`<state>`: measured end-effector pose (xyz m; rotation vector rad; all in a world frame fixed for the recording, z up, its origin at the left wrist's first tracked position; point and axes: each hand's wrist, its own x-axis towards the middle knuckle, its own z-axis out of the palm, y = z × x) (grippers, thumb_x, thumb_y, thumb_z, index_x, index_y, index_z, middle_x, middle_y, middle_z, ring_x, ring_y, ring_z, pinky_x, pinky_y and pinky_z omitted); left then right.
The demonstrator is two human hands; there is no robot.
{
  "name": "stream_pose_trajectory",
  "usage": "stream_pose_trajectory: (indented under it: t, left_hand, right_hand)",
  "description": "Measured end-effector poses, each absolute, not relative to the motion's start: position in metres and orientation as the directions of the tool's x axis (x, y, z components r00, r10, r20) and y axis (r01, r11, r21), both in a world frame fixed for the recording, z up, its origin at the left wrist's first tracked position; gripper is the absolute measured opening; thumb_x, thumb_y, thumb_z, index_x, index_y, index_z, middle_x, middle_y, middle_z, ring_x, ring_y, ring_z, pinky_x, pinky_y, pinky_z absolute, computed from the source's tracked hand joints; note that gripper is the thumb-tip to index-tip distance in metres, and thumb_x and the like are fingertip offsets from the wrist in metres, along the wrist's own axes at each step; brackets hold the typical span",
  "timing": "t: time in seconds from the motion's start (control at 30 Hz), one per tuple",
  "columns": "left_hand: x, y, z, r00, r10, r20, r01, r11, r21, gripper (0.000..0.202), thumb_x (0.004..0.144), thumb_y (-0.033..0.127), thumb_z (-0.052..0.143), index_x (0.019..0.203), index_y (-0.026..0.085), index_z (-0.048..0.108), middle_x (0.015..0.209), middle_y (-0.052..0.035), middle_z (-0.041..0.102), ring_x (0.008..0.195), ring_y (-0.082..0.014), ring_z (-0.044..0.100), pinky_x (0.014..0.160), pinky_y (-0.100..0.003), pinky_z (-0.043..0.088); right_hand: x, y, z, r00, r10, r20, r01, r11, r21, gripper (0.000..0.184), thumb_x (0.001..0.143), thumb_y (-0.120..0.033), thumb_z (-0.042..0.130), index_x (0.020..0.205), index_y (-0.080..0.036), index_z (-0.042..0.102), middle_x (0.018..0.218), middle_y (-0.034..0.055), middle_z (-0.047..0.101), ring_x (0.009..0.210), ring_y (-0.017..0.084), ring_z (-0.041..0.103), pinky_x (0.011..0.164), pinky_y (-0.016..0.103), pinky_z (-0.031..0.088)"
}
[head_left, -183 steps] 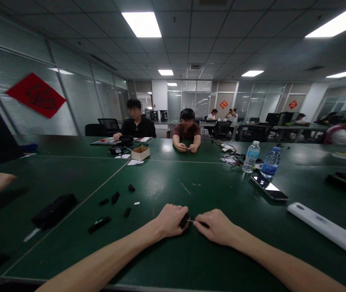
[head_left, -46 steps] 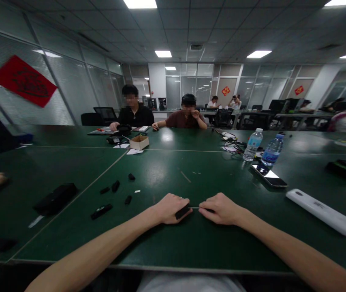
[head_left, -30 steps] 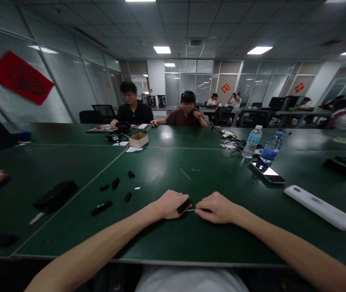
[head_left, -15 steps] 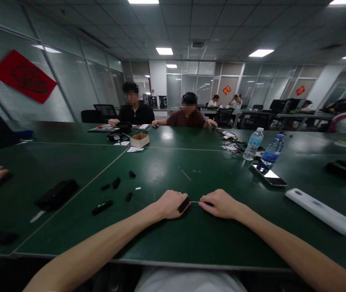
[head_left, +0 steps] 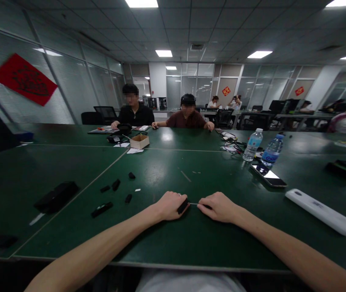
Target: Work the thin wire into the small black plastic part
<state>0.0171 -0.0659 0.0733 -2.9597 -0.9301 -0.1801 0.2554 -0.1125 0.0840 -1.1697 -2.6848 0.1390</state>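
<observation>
My left hand (head_left: 172,206) is closed around a small black block (head_left: 183,206) and rests low over the green table (head_left: 161,243). From the closed fingers of my right hand (head_left: 220,207) a thin metal rod (head_left: 193,204), like a screwdriver shaft, reaches across to the block. Whether its tip is inside the block I cannot tell, and its other end is hidden in my hand. Left of my hands lie several small black pieces, among them a longer one (head_left: 101,209) and a short one (head_left: 128,198). A tiny white scrap (head_left: 137,190) is beside them.
A larger black block (head_left: 56,197) lies at left. Rightward are a phone (head_left: 269,175), a long white device (head_left: 321,211) and two water bottles (head_left: 253,145). A small open box (head_left: 139,141) stands farther back. Two people (head_left: 188,115) sit across the table.
At the left edge, another person's hand has moved out of view and something orange now shows there. My hands keep almost the same pose, with block and rod still in them.
</observation>
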Motion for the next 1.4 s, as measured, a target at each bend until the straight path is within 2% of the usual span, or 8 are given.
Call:
stream_pose_trajectory:
  t: [0.33, 0.83, 1.0, 1.1, 1.2, 1.4]
  left_hand:
    - [0.015, -0.066, 0.072, 0.846, 0.515, 0.136, 0.520, -0.854, -0.004, 0.032, 0.096, 0.045, 0.032, 0.090, 0.021, 0.052, 0.079, -0.0059, 0.067, 0.069, -0.0217, 0.065, 0.062, -0.030, 0.047]
    - [0.015, -0.068, 0.075, 0.846, 0.520, 0.116, 0.523, -0.852, 0.009, 0.034, 0.097, 0.047, 0.031, 0.092, 0.021, 0.052, 0.080, -0.0056, 0.067, 0.070, -0.0207, 0.065, 0.063, -0.029, 0.047]
    - [0.018, -0.068, 0.074, 0.810, 0.577, 0.102, 0.581, -0.814, -0.008, 0.035, 0.096, 0.047, 0.032, 0.090, 0.020, 0.053, 0.078, -0.0076, 0.068, 0.071, -0.0237, 0.067, 0.063, -0.031, 0.048]
    - [0.019, -0.068, 0.074, 0.813, 0.572, 0.105, 0.576, -0.817, -0.007, 0.035, 0.096, 0.047, 0.033, 0.090, 0.020, 0.053, 0.079, -0.0081, 0.068, 0.072, -0.0241, 0.067, 0.063, -0.031, 0.048]
    - [0.019, -0.068, 0.074, 0.818, 0.566, 0.101, 0.570, -0.822, -0.012, 0.034, 0.096, 0.046, 0.032, 0.090, 0.020, 0.053, 0.080, -0.0079, 0.068, 0.072, -0.0239, 0.067, 0.063, -0.031, 0.048]
    - [0.019, -0.069, 0.075, 0.826, 0.554, 0.102, 0.560, -0.828, -0.035, 0.032, 0.095, 0.046, 0.035, 0.092, 0.020, 0.054, 0.080, -0.0080, 0.068, 0.070, -0.0235, 0.067, 0.061, -0.031, 0.048]
  right_hand:
    - [0.257, -0.116, 0.085, -0.706, 0.682, 0.191, 0.665, 0.731, -0.150, 0.034, 0.099, -0.033, 0.039, 0.092, -0.017, 0.068, 0.073, 0.0030, 0.068, 0.063, 0.013, 0.060, 0.064, 0.023, 0.039]
    - [0.258, -0.117, 0.090, -0.733, 0.642, 0.225, 0.627, 0.766, -0.140, 0.033, 0.098, -0.033, 0.040, 0.089, -0.017, 0.068, 0.069, 0.0024, 0.066, 0.058, 0.011, 0.057, 0.060, 0.022, 0.037]
    - [0.242, -0.131, 0.084, -0.817, 0.534, 0.219, 0.504, 0.845, -0.179, 0.030, 0.096, -0.034, 0.043, 0.088, -0.018, 0.067, 0.068, 0.0007, 0.065, 0.058, 0.010, 0.057, 0.059, 0.021, 0.037]
    - [0.232, -0.137, 0.077, -0.855, 0.475, 0.209, 0.452, 0.879, -0.148, 0.031, 0.096, -0.036, 0.044, 0.087, -0.018, 0.067, 0.066, 0.0007, 0.065, 0.058, 0.011, 0.057, 0.057, 0.022, 0.036]
    - [0.235, -0.132, 0.077, -0.835, 0.510, 0.207, 0.493, 0.860, -0.131, 0.030, 0.096, -0.035, 0.044, 0.087, -0.018, 0.067, 0.067, 0.0009, 0.065, 0.058, 0.011, 0.057, 0.058, 0.022, 0.037]
    - [0.260, -0.111, 0.088, -0.704, 0.679, 0.210, 0.666, 0.733, -0.137, 0.028, 0.096, -0.033, 0.044, 0.092, -0.018, 0.068, 0.071, 0.0015, 0.067, 0.061, 0.011, 0.059, 0.062, 0.022, 0.039]
